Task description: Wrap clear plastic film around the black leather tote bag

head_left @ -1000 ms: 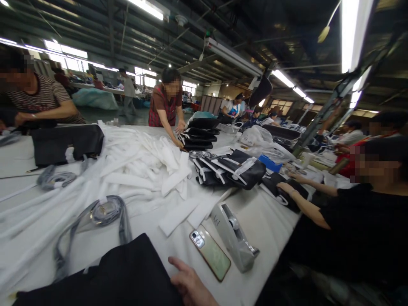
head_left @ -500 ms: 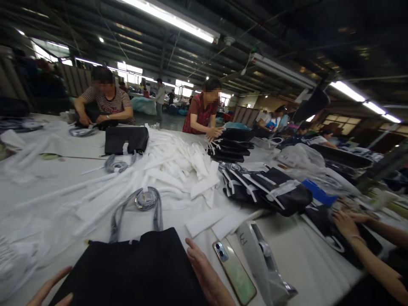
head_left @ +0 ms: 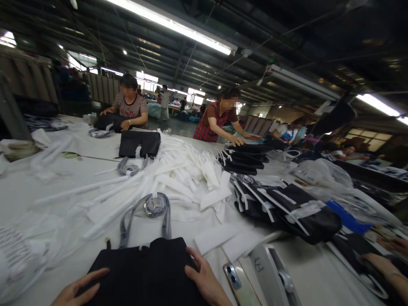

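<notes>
A black handbag lies flat on the table in front of me, its wrapped grey handles pointing away. A coil of wrapped strap is bound to the handles with a white tie. My left hand holds the bag's left side, thumb and a finger resting apart on it. On the opposite side, my right hand grips the upper right edge with thumb and fingers. Just right of that hand are a phone and a grey tape dispenser. White foam pieces lie beyond the bag.
A heap of white strips covers the table's middle. Stacked black bags lie to the right, near a blue item. A white fan stands at left. Co-workers handle bags across the table; another person's hand is at far right.
Both my hands have come in from beside the handbag onto its sides. My view has shifted left. The co-worker across the table has reached further over the black stack.
</notes>
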A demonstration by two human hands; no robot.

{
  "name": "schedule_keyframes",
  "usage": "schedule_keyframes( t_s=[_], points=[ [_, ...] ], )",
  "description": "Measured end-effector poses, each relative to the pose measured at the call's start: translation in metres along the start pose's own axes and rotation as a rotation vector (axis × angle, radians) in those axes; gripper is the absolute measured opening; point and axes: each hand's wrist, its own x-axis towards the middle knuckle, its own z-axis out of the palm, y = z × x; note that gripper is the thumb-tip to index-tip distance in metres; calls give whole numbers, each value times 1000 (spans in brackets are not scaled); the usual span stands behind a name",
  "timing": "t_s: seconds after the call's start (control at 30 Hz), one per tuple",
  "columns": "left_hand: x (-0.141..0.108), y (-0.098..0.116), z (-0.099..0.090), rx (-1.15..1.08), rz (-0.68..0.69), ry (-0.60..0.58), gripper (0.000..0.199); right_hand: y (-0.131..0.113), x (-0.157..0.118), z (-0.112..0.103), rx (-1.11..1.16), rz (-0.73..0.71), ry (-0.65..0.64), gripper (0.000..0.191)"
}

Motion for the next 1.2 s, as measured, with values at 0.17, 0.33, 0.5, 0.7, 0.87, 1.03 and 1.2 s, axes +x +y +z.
schedule_keyframes(
  t_s=[0.17, 0.33, 0.5, 0.7, 0.87, 1.03, 1.2],
  points=[
    [-1, 20, 14, 29, -5, 85, 52, 28, 16, 2, -165, -63, 103, 70],
    [-32, 67, 7, 38, -8, 80, 60, -6, -3, 6, -287, 0, 126, 82],
    [-104, 112, -21, 212, 98, 53, 65, -57, -64, -19, -518, -128, 22, 70],
    [-188, 135, -9, 595, 232, -299, 88, -73, -110, -18, -850, -135, -379, 69],
    [-182, 135, 13, 714, 327, -175, 63, -55, -100, 12, -871, -233, -235, 46],
    [-139, 138, 13, 653, 142, -195, 43, -36, -74, 20, -993, -214, -94, 43],
    [-104, 126, 17, 536, 53, -46, 49, 0, -26, 30, -1187, -190, 92, 60]
  ],
)
